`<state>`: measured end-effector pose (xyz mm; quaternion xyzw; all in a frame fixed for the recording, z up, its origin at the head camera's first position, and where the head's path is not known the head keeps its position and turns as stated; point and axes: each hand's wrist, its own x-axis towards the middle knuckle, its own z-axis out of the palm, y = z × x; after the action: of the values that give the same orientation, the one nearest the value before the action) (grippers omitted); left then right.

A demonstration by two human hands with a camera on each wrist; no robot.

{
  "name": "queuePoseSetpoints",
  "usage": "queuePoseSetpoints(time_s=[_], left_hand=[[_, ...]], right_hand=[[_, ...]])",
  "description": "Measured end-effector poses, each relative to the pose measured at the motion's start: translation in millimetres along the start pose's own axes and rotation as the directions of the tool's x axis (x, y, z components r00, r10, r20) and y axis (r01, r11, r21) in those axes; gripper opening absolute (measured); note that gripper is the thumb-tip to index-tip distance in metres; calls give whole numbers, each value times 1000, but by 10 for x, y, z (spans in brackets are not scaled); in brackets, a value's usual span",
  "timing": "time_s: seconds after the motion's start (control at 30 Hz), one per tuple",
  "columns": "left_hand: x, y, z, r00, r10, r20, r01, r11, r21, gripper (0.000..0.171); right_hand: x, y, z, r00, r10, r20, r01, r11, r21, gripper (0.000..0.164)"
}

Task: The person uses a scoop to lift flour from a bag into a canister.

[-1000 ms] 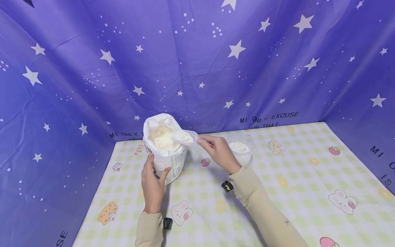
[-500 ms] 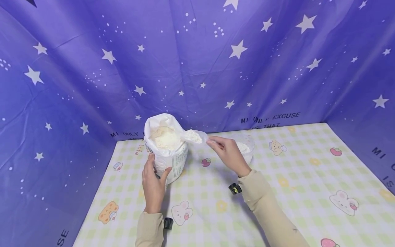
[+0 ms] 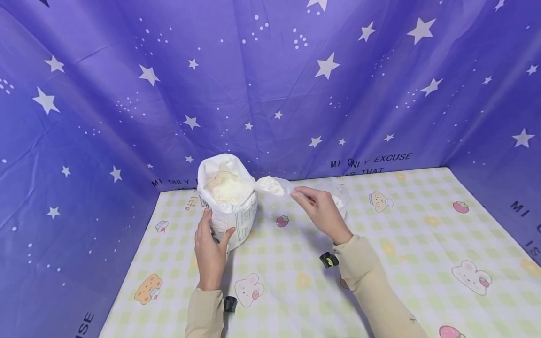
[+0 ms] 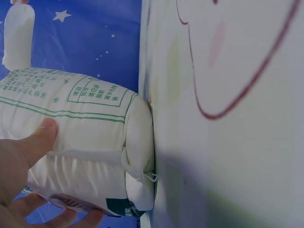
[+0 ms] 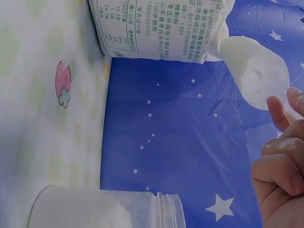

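An open white flour bag (image 3: 243, 220) with green print stands on the table, pale flour (image 3: 228, 188) showing inside its mouth. My left hand (image 3: 211, 256) holds the bag low on its near side, thumb (image 4: 40, 137) on one face and fingers on the other. Between thumb and fingertips, my right hand (image 3: 323, 211) pinches the handle of a translucent scoop (image 5: 237, 54). The scoop is loaded with white flour (image 3: 274, 187) and is held level with the bag's rim, just to its right. A clear plastic tub (image 5: 90, 209) containing white powder is partly hidden behind the right hand.
A checked tablecloth (image 3: 296, 305) with cartoon prints covers the table. Blue star-patterned curtain (image 3: 262, 84) rises right behind the table's back edge and along both sides. Each wrist wears a small black device (image 3: 230, 305).
My right hand has moved to the right, bringing the loaded scoop from over the bag's mouth to just outside its rim. The left hand and bag have stayed in place.
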<state>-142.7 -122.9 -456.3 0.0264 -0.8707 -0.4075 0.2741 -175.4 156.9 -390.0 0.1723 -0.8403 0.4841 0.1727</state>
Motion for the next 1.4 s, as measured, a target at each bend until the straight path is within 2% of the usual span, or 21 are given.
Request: queuePoseSetpoints(time_s=[0.53,0.7,1.4], left_hand=[[14,-12,5,1000,8,-7,-8,1000,5,74],[7,2,6,1000,1,7,-1,1000,1,75],[13,6,-6,1000,-12,14,12,1000,15,76]], right_hand=[[-123,112,-199,998,58,-24,-57,998,40,28],[-176,176,-261,997,62,-53,-59,997,49,27],[-290,317,-532,994,72,-85,-74,997,-26,26]])
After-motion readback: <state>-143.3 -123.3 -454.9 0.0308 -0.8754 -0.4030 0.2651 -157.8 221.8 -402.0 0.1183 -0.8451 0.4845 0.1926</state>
